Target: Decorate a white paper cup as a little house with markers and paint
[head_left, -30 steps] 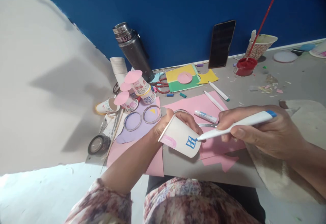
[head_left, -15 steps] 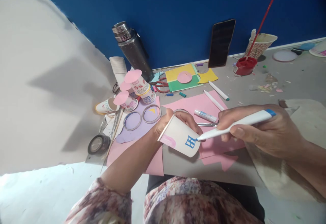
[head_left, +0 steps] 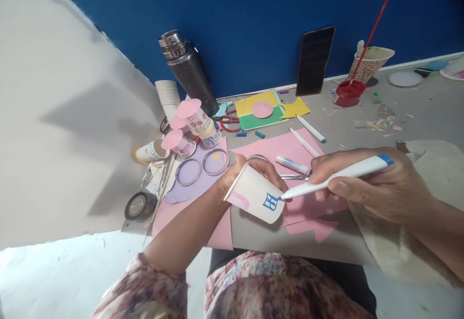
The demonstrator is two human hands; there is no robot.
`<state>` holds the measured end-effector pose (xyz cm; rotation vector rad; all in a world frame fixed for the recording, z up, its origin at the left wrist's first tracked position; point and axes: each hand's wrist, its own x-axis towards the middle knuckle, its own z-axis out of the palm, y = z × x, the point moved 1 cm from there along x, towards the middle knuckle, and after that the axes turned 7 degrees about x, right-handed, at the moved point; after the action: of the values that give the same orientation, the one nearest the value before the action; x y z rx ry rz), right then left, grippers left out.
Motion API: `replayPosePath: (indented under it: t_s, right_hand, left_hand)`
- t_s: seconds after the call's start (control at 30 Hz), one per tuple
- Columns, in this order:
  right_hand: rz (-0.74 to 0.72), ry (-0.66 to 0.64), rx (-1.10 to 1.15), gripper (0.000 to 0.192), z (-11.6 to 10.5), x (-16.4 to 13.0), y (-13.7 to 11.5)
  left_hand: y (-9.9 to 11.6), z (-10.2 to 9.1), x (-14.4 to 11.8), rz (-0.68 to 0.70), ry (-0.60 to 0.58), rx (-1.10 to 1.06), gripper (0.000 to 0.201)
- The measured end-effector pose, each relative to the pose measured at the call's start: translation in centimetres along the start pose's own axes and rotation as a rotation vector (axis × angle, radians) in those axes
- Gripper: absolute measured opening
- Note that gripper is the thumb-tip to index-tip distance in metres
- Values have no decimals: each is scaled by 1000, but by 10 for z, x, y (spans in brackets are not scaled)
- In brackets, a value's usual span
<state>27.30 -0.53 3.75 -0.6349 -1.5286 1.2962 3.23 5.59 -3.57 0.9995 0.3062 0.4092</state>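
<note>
Left hand (head_left: pixel 250 169) closed round a white paper cup (head_left: pixel 253 195), held on its side above the pink paper (head_left: pixel 290 147) on the worktop (head_left: pixel 416 111), open mouth toward the left, base toward the right; grip taken from behind, fingers over the upper wall near the rim. Right hand (head_left: pixel 366 183) closed on a white marker with a blue end cap (head_left: pixel 337 176), its tip touching the cup wall just beside a small blue window drawing (head_left: pixel 270 202); a pink patch (head_left: pixel 239 200) shows near the rim.

Assessment: the cup is judged light, thin-walled and easily crushed; the wall will likely dent under pen pressure unless backed, so the sound hold is at the rolled rim and the base, where it is stiffest; the coated surface may be slick and fresh ink may smear, so fingers are best kept off the drawn area.

Nearby: glue stick (head_left: pixel 292 165); decorated cups (head_left: pixel 195 123); steel flask (head_left: pixel 188 70); phone (head_left: pixel 314 60) against the blue wall.
</note>
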Motion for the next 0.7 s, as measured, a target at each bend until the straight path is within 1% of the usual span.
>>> replayPosePath:
  t_s: [0.27, 0.43, 0.53, 0.7]
  right_hand:
    - [-14, -8, -28, 10, 2, 2, 1]
    - [-15, -24, -36, 11, 1, 1, 1]
    - [-23, -7, -41, 11, 1, 1, 1]
    - [-12, -43, -46, 12, 2, 3, -1]
  left_hand:
    - [1, -2, 2, -33, -41, 21, 91]
    - [2, -1, 3, -45, -14, 58, 94]
    - [3, -1, 3, -24, -28, 40, 93]
    - [4, 2, 3, -37, -37, -2, 90]
